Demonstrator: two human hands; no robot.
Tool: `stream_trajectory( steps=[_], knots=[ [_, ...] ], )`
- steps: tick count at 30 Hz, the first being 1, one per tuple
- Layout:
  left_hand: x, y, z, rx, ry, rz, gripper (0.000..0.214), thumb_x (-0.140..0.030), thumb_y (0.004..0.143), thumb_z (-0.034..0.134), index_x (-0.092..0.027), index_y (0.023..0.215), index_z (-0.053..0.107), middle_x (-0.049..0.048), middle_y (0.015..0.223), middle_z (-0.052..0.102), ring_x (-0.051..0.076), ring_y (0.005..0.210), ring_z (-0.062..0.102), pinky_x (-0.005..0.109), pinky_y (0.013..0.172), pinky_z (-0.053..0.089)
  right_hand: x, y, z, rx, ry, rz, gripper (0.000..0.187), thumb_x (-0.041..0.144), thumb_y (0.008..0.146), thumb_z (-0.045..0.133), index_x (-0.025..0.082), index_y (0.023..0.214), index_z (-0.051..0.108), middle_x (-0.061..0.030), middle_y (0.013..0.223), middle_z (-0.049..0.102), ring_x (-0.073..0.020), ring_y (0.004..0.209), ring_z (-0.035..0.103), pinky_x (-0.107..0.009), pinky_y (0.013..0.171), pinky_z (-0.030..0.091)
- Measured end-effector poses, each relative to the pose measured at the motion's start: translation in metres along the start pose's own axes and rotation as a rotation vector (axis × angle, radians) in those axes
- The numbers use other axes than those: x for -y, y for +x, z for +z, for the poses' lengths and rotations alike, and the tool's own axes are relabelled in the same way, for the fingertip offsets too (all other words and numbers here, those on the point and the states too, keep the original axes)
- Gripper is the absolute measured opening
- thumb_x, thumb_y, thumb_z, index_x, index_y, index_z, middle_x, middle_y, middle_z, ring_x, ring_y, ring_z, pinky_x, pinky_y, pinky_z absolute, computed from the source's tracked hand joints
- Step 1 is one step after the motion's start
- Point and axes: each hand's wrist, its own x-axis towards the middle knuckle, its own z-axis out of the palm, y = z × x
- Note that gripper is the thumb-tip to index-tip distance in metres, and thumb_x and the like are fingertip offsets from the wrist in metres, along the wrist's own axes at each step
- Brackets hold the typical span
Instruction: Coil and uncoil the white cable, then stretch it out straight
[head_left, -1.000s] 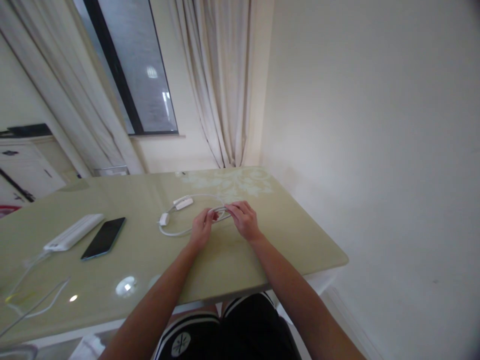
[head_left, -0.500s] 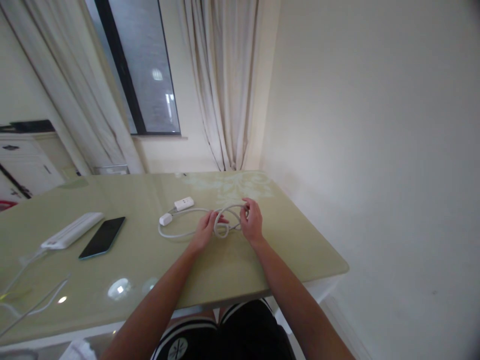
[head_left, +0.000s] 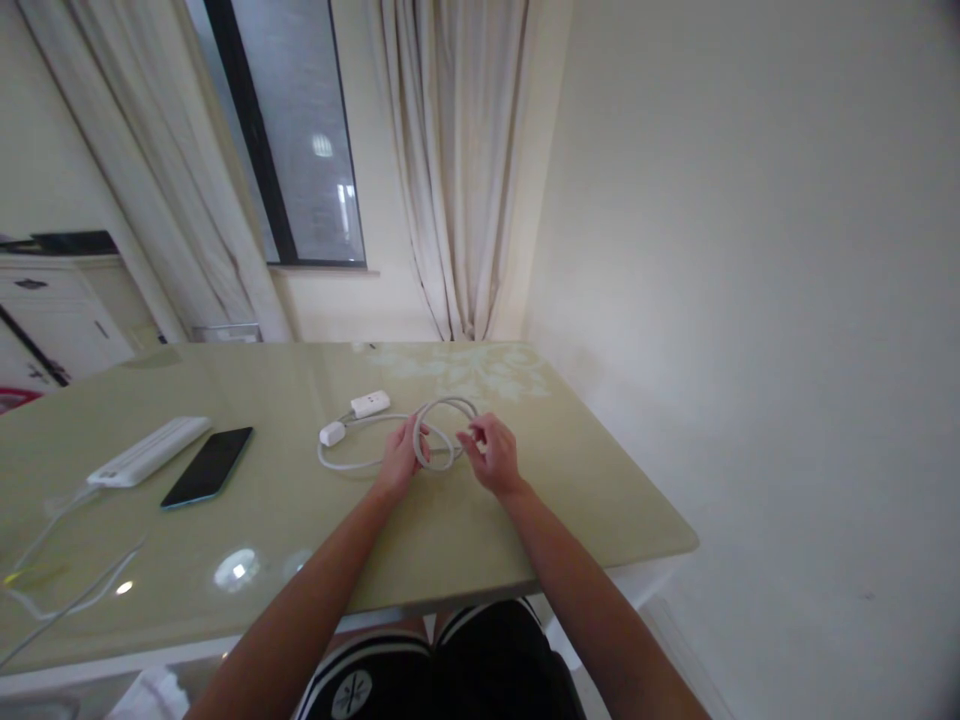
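Coiling the white cable (head_left: 448,400) over the table (head_left: 577,500) looks like the step in hand: your left hand (head_left: 400,462) pinches the loops, your right hand (head_left: 493,456) sits curled beside them, its grip unclear, and the next move seems to call for steadiness.

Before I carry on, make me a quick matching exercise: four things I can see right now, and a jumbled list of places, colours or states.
Things:
1. Phone
2. Cable between the hands
3. Shorts
4. Long white bar

Descriptions:
A. Curled into loops
B. Black with pale stripes, below the table edge
C. On the table, just left of the phone
D. Lying flat, dark screen up

Pairs: 1-D, 2-A, 3-B, 4-C
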Motion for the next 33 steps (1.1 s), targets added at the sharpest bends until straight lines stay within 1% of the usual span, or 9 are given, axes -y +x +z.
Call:
stream_trajectory(
  steps=[4, 8, 11, 15, 18, 22, 26, 29, 33],
  knots=[
    [0.002, 0.005, -0.009, -0.116, -0.163, 0.028, 0.053, -0.074, 0.081, 0.059, -0.022, 0.083, 0.049, -0.0087, 0.045, 0.047, 0.007, 0.033, 0.034, 0.020, 0.036, 0.026, 0.013, -0.004, 0.009, 0.500, -0.046, -0.172, 0.034, 0.049, 0.094, 0.067, 0.022, 0.115, 0.066, -0.0072, 0.104, 0.068, -0.0186, 0.089, 0.066, -0.027, 0.076, 0.048],
    [0.004, 0.009, -0.012, -0.154, -0.134, 0.060, 0.052, -0.073, 0.082, 0.059, -0.022, 0.084, 0.049, -0.0087, 0.047, 0.049, 0.008, 0.034, 0.038, 0.022, 0.039, 0.031, 0.013, -0.001, 0.016, 0.536, -0.081, -0.054, 0.018, 0.033, 0.101, 0.058, 0.023, 0.112, 0.068, -0.0079, 0.111, 0.067, -0.0182, 0.093, 0.066, -0.027, 0.077, 0.049],
    [0.002, 0.009, -0.013, -0.182, 0.064, 0.132, 0.050, -0.071, 0.090, 0.049, -0.022, 0.086, 0.051, -0.0020, 0.056, 0.062, 0.013, 0.040, 0.051, 0.024, 0.044, 0.038, 0.001, 0.005, 0.013, 0.349, 0.160, 0.082, 0.019, 0.034, 0.102, 0.053, 0.021, 0.099, 0.067, -0.0048, 0.095, 0.065, -0.0153, 0.083, 0.063, -0.026, 0.076, 0.049],
    [-0.003, 0.011, -0.023, -0.344, 0.474, 0.251, 0.039, -0.054, 0.101, 0.038, -0.022, 0.084, 0.054, 0.0080, 0.074, 0.073, 0.021, 0.065, 0.067, 0.031, 0.064, 0.048, -0.018, 0.016, -0.001, -0.064, 0.523, 0.333, 0.031, 0.050, 0.100, 0.050, 0.021, 0.094, 0.059, 0.0034, 0.067, 0.051, -0.0117, 0.057, 0.050, -0.023, 0.057, 0.042],
    [-0.003, 0.016, -0.038, -0.464, 0.734, 0.306, 0.034, -0.040, 0.102, 0.038, -0.022, 0.082, 0.058, 0.0129, 0.086, 0.073, 0.027, 0.086, 0.068, 0.039, 0.082, 0.048, -0.032, 0.023, -0.015, -0.367, 0.624, 0.413, 0.036, 0.057, 0.098, 0.050, 0.022, 0.092, 0.055, 0.0064, 0.063, 0.042, -0.0099, 0.052, 0.041, -0.021, 0.050, 0.034],
    [0.005, 0.025, -0.058, -0.460, 0.844, 0.260, 0.026, -0.032, 0.097, 0.047, -0.022, 0.076, 0.057, 0.0127, 0.081, 0.066, 0.033, 0.098, 0.065, 0.046, 0.093, 0.044, -0.050, 0.027, -0.028, -0.688, 0.692, 0.507, 0.042, 0.064, 0.093, 0.052, 0.023, 0.087, 0.048, 0.0083, 0.065, 0.034, -0.0076, 0.049, 0.031, -0.019, 0.047, 0.026],
    [0.014, 0.031, -0.068, -0.381, 0.739, 0.128, 0.032, -0.036, 0.094, 0.056, -0.023, 0.065, 0.055, 0.0077, 0.063, 0.057, 0.032, 0.079, 0.064, 0.043, 0.084, 0.046, -0.070, 0.025, -0.034, -0.804, 0.652, 0.616, 0.042, 0.064, 0.094, 0.046, 0.023, 0.087, 0.045, 0.0068, 0.071, 0.040, -0.0075, 0.050, 0.031, -0.019, 0.047, 0.027],
    [0.018, 0.031, -0.067, -0.339, 0.709, 0.158, 0.035, -0.044, 0.095, 0.054, -0.023, 0.066, 0.058, 0.0075, 0.063, 0.060, 0.027, 0.067, 0.062, 0.039, 0.076, 0.047, -0.082, 0.022, -0.033, -0.818, 0.465, 0.712, 0.042, 0.063, 0.094, 0.044, 0.021, 0.094, 0.049, -0.0009, 0.087, 0.054, -0.0093, 0.057, 0.044, -0.022, 0.052, 0.037],
    [0.016, 0.029, -0.062, -0.342, 0.761, 0.185, 0.040, -0.049, 0.098, 0.046, -0.024, 0.067, 0.054, 0.0083, 0.063, 0.062, 0.026, 0.063, 0.060, 0.037, 0.069, 0.046, -0.068, 0.017, -0.025, -0.738, 0.233, 0.611, 0.047, 0.058, 0.094, 0.050, 0.019, 0.121, 0.049, -0.0124, 0.119, 0.053, -0.0138, 0.077, 0.061, -0.029, 0.067, 0.050]
  ],
)
